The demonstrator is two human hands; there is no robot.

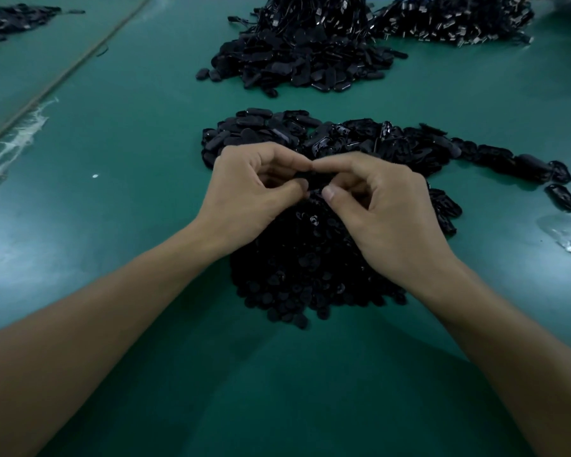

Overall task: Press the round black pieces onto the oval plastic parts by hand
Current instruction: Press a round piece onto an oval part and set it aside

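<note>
Small black part (pixel 313 183) pinched tight between thumbs and forefingers of left hand (pixel 251 192) and right hand (pixel 389 212), mid-frame; shape hidden by fingers. Heap of round black pieces (pixel 310 278) beneath hands, toward 6 o'clock. Oval plastic parts (pixel 257 130) piled at 12 o'clock, trailing toward 3. Far black heap (pixel 297 61) at 12 o'clock. Green table mat (pixel 129 143).
</note>
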